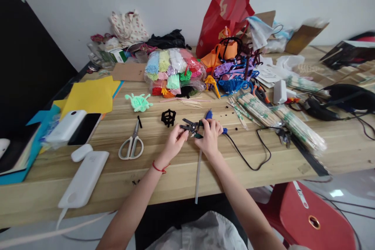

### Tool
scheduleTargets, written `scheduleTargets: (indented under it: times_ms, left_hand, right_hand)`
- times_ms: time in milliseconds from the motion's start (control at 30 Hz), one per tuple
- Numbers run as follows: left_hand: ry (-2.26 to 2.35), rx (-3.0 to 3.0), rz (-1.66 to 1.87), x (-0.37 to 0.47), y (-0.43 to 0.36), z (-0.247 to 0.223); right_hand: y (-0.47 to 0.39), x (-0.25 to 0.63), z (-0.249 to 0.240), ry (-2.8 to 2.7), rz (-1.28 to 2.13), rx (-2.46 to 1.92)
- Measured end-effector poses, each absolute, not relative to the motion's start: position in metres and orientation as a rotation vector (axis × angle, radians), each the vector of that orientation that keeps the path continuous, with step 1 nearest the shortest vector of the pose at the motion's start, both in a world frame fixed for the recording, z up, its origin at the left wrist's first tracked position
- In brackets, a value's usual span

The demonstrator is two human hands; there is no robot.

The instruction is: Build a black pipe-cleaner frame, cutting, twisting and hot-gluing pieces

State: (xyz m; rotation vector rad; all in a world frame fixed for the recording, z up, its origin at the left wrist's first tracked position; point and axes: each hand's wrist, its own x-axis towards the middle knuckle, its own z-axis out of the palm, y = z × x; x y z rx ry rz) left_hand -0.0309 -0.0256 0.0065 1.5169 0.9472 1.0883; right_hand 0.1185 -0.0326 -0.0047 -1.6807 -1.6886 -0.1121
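A wooden bench (pixel 181 174) carries craft clutter. Between the hands, the right hand (pixel 211 134) wraps its fingers around the pliers' (pixel 193 127) handles; the left hand (pixel 173 140) is at their jaws, its pinch unclear. Gripping or trimming seems underway, calling for a steady squeeze. Left of the pliers: black frame (pixel 168 118), scissors (pixel 135 136); right, a crowding glue gun (pixel 209 115).

We see bright, even light and soft shadows on the wooden table (pixel 182 174); glare whitens a patch of floor (pixel 359 188), and the black box (pixel 344 58) near the right edge looks stretched and blurred.
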Motion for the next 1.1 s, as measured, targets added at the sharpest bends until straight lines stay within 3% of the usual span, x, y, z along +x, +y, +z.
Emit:
scheduleTargets:
  times_ms: [1100]
  left_hand:
    - [0.990,1.450,1.031,-0.0314,-0.0235,0.0091]
  right_hand:
    - [-0.0320,0.1239,-0.0029,-1.777,-0.117,-1.655]
